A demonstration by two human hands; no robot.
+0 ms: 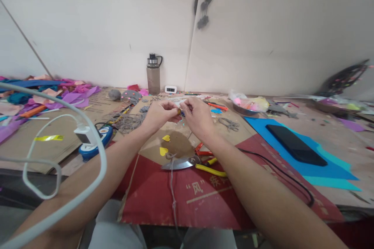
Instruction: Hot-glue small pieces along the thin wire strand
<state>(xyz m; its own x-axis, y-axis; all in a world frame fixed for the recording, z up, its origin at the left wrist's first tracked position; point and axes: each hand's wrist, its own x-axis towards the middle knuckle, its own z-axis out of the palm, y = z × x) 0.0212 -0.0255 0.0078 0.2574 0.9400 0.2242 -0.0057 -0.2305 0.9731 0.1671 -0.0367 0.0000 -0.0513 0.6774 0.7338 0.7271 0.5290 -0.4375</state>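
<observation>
My left hand (pixel 159 116) and my right hand (pixel 198 116) meet above the middle of the cardboard, fingertips pinched close together. Between them is something small with a yellowish and a dark blue spot, too tiny to make out. Two yellow paper hearts, an upper heart (pixel 166 138) and a lower heart (pixel 163 151), lie below my hands. Nearer me rest scissors with yellow handles (pixel 210 170), blades pointing left. Orange-handled pliers (pixel 201 151) lie just behind them, partly hidden by my right forearm. A grey string (pixel 173 190) runs over the cardboard's front edge.
A bottle (pixel 153 78) and a small digital clock (pixel 170 89) stand by the white partition. At right are a phone (pixel 295 144) on blue sheets (pixel 336 171) and a bowl (pixel 244 110). A white cable (pixel 102 159) crosses at left, near a blue power socket (pixel 87 152) and colourful scraps (pixel 67 99).
</observation>
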